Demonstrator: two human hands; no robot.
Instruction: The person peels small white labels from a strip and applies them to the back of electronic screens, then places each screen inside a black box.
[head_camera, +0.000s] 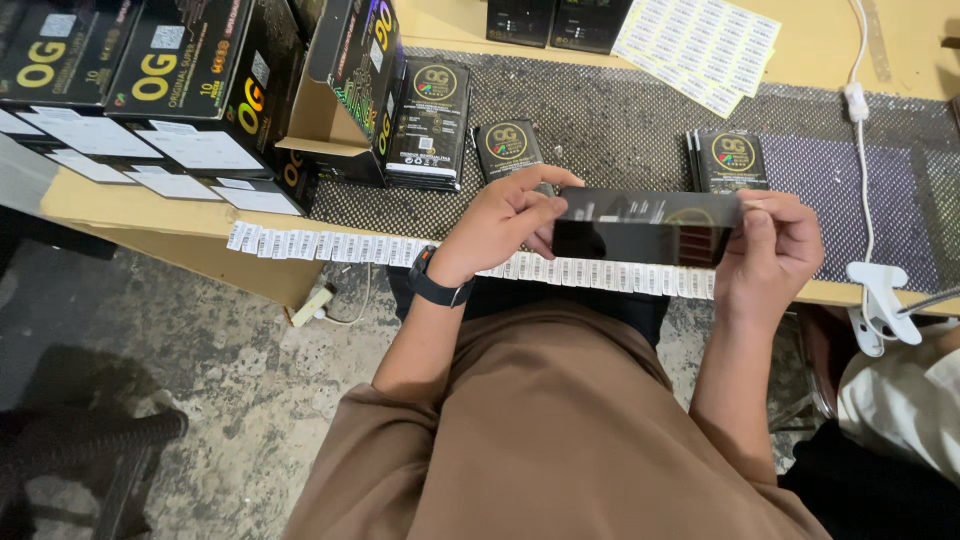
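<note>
The slim black box (645, 228) is held level above the table edge (200, 215). The left hand (510, 222) pinches its left end; the right hand (770, 250) clasps its right end. A barcode label strip (330, 246) hangs just beneath.

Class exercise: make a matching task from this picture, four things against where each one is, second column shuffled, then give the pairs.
1. slim black box
2. label strip
3. wristwatch
4. label sheet

A. on the left wrist
B. flat at the table's far side
C. along the table's near edge
D. held between left hand and right hand

Pairs: 1-D, 2-C, 3-A, 4-B
</note>
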